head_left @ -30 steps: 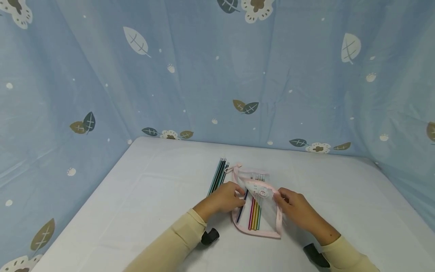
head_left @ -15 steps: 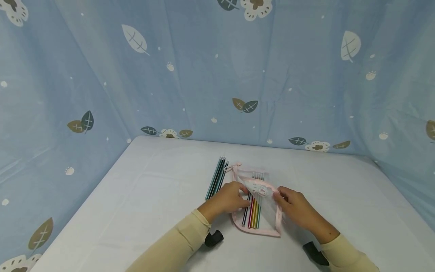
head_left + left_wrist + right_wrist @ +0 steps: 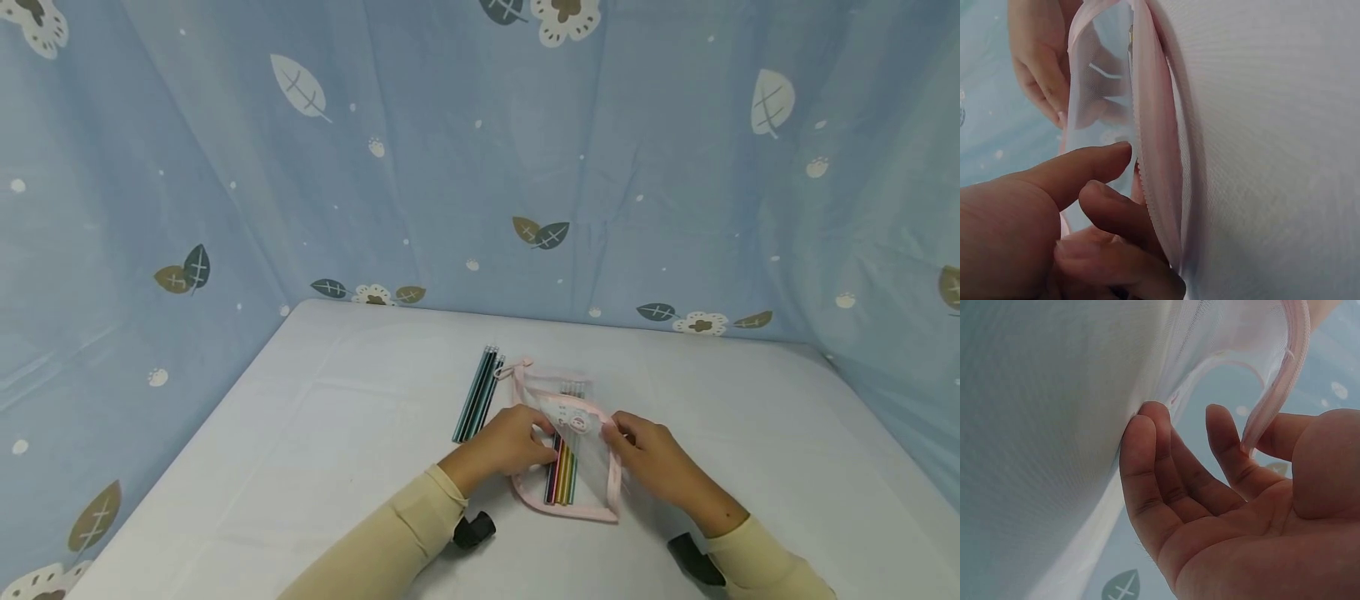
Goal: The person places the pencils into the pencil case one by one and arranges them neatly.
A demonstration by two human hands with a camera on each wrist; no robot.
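Note:
A see-through mesh pencil pouch (image 3: 577, 512) with pink trim lies on the white table, its upper flap lifted. Inside it several coloured pencils (image 3: 562, 485), dark, pink, yellow and green, lie side by side. My left hand (image 3: 513, 442) reaches into the pouch's mouth, fingertips at the dark pencil on the left of the row. In the left wrist view its thumb and index finger stand apart beside the zipper edge (image 3: 1154, 125). My right hand (image 3: 654, 460) pinches the flap's pink edge (image 3: 1291, 375) between thumb and index finger, its other fingers reaching toward the tabletop.
Several dark green pencils (image 3: 476, 400) lie together on the table left of the pouch, partly behind the left hand. A black wrist mount (image 3: 474, 530) sits under each forearm. A blue patterned curtain (image 3: 450, 167) hangs behind the table.
The dark pencil inside the pouch has shifted right against the coloured row, my left hand moving right with it. My right hand keeps the flap raised in place.

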